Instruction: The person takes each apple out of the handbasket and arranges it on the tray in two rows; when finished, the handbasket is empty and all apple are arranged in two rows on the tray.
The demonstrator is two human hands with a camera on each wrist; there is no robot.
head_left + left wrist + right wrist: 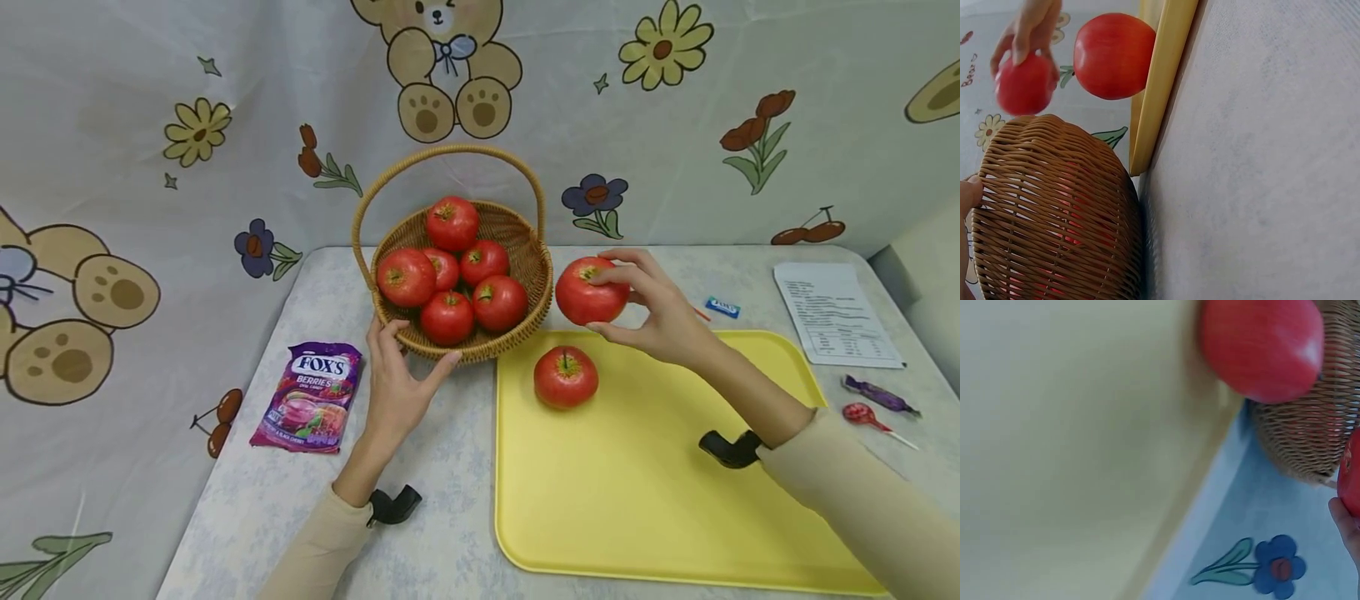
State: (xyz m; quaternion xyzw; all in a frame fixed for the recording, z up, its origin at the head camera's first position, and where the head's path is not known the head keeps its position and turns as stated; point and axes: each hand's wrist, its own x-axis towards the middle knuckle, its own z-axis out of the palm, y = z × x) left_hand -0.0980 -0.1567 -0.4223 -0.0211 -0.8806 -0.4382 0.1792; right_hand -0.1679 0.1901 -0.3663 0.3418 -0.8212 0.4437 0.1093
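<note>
A wicker basket [510, 229] with a tall arched handle stands at the back of the table and has several red apples [447, 318] inside. My left hand [397, 400] grips its front-left rim, and in the left wrist view the thumb [970, 194] lies at the woven edge. Just right of the basket, above table height, my right hand [663, 321] holds a red apple [588, 296] between thumb and fingers. Another apple [566, 377] sits stem up on the yellow tray [637, 500], near its back left corner.
A purple candy bag [309, 398] lies left of my left hand. Right of the tray are a printed sheet [836, 312], a purple wrapped candy [880, 395] and a red lollipop [860, 413]. Behind the tray lies a small blue packet [722, 307]. A patterned cloth [480, 179] hangs behind.
</note>
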